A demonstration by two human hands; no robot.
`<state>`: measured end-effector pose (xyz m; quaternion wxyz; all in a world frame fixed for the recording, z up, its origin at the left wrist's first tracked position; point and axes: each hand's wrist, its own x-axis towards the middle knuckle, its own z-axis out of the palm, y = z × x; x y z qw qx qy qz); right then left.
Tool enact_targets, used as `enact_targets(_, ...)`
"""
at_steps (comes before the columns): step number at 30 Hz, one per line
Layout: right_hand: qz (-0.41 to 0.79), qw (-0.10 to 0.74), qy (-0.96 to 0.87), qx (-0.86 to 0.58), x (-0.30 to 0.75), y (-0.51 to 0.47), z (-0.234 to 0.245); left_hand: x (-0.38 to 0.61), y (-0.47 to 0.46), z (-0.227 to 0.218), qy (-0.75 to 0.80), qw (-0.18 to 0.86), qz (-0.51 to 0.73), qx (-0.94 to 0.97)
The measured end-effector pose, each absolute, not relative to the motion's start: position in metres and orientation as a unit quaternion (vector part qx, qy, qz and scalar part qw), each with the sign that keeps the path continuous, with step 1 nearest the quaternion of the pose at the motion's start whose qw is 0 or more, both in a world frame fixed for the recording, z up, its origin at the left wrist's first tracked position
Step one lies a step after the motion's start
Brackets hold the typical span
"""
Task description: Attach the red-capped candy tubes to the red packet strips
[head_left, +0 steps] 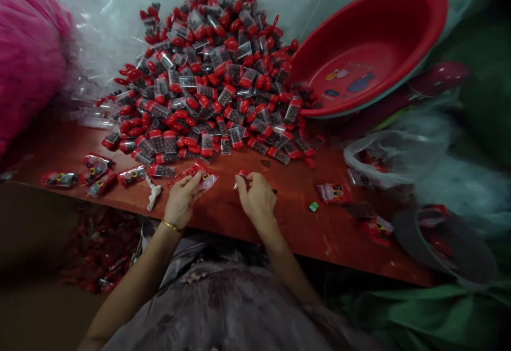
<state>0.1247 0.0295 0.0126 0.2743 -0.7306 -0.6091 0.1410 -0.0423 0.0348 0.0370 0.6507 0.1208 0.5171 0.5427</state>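
Observation:
My left hand (182,197) pinches a small red printed plastic packet (202,176) lying on the red table (279,218). My right hand (255,196) is closed around a small red-capped clear tube (242,176), only partly visible between the fingers. Both hands rest at the table's front edge, just in front of a large heap of red-capped clear tubes (211,68) piled against the wall. A gold bangle sits on my left wrist.
A red plastic basin (371,47) leans at the back right. Filled red packets (98,175) lie at the left, others (334,192) at the right. A clear plastic bag (383,156), a pink bundle (27,47) and a grey bowl (443,242) surround the table.

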Motion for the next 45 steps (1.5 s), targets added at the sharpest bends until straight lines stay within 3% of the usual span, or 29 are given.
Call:
enact_targets(3,0.082,0.161,-0.600,-0.779,0.137,0.030,0.005,-0.038,0.035,0.039,0.490,0.690,0.521,0.111)
enact_targets(5,0.078,0.158,-0.627,-0.759,0.137,0.030,-0.001,-0.033,0.034,0.040,0.479,0.707,0.510,0.101)
enact_targets(9,0.151,0.246,-0.638,-0.714,0.133,0.029,-0.008,-0.029,0.031,0.041,0.480,0.709,0.508,0.092)
enact_targets(13,0.346,0.427,-0.554,-0.625,0.140,0.015,-0.006,-0.034,0.028,0.041,0.480,0.702,0.516,0.103)
enact_targets(15,0.433,0.471,-0.518,-0.567,0.144,0.003,0.001,-0.035,0.027,0.041,0.477,0.704,0.514,0.109)
enact_targets(21,0.566,0.452,-0.475,-0.500,0.140,-0.020,0.031,-0.024,0.026,0.040,0.481,0.701,0.510,0.131)
enact_targets(27,0.675,0.415,-0.400,-0.461,0.136,-0.011,0.028,-0.027,0.022,0.037,0.474,0.663,0.533,0.226)
enact_targets(34,0.602,0.478,-0.418,-0.484,0.129,-0.006,0.022,-0.028,0.019,0.036,0.459,0.663,0.531,0.258)
enact_targets(40,0.534,0.475,-0.484,-0.504,0.126,-0.005,0.023,-0.020,0.017,0.037,0.460,0.664,0.530,0.258)
enact_targets(45,0.421,0.509,-0.504,-0.556,0.111,-0.005,0.012,-0.008,0.014,0.030,0.470,0.666,0.544,0.197)
